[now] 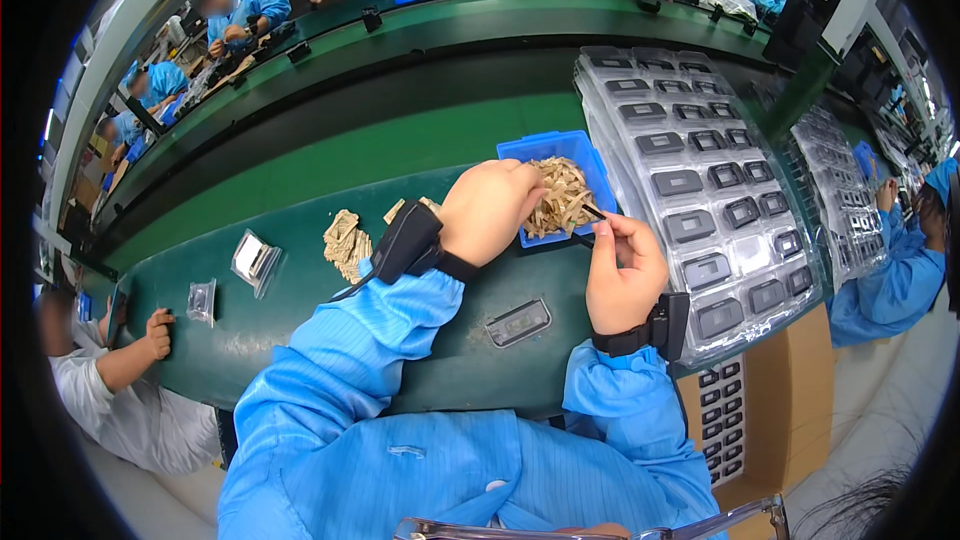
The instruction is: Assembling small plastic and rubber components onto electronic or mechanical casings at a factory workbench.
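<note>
My left hand (pixel 488 210) reaches over a blue plastic bin (pixel 598 168), its bent fingers drawn together at the heap of small tan strips (pixel 560 202). Whatever those fingertips pinch is hidden. At the bin's near right corner, my right hand (pixel 628 278) grips black tweezers (pixel 592 211) between thumb and fingers, the tips pointing toward the strips. Below the bin, a grey rectangular plastic housing (pixel 519 323) lies flat on the green tabletop (pixel 450 370), apart from both hands.
Stacked clear trays (pixel 690 180) of dark housings stand right of the bin. Loose tan strips (pixel 347 245) and small plastic bags (pixel 256 262) lie to the left. An open cardboard box (pixel 795 410) sits lower right. Another person's hand (pixel 158 333) rests at the left table edge.
</note>
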`<state>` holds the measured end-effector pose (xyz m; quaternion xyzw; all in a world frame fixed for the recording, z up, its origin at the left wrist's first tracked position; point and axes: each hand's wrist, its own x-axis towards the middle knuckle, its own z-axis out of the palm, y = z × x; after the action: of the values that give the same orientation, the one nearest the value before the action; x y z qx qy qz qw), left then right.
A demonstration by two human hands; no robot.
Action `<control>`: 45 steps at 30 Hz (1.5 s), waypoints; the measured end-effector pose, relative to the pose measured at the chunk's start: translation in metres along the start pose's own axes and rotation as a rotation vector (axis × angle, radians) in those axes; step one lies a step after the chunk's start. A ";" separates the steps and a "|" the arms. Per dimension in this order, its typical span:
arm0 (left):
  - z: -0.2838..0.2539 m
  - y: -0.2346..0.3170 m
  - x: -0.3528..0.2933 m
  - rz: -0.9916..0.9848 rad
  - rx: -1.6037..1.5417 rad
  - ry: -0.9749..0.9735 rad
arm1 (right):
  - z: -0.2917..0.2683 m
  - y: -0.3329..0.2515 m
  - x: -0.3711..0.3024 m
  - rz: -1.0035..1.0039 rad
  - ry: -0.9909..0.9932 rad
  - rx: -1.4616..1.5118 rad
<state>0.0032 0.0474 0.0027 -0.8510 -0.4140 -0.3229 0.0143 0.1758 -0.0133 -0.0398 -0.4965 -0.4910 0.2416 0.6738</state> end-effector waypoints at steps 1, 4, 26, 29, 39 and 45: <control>0.000 0.001 0.001 -0.090 -0.033 -0.028 | -0.001 0.000 0.000 -0.006 -0.012 -0.031; -0.001 0.001 -0.002 -0.144 -0.143 0.029 | 0.002 -0.003 -0.003 0.023 -0.026 0.021; -0.036 0.026 -0.134 -0.099 -0.614 -0.102 | -0.034 -0.012 -0.028 0.096 -0.983 0.048; -0.031 0.021 -0.147 -0.078 -0.441 -0.120 | -0.024 -0.014 -0.014 -0.161 -1.029 -0.177; -0.022 0.015 -0.155 0.033 -0.272 -0.219 | -0.016 0.000 -0.009 -0.292 -1.125 -0.309; -0.022 0.017 -0.153 0.083 -0.160 -0.259 | -0.016 0.001 -0.007 -0.267 -1.145 -0.327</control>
<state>-0.0654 -0.0767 -0.0618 -0.9002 -0.3500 -0.2416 -0.0935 0.1875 -0.0256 -0.0439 -0.3188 -0.8640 0.3051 0.2424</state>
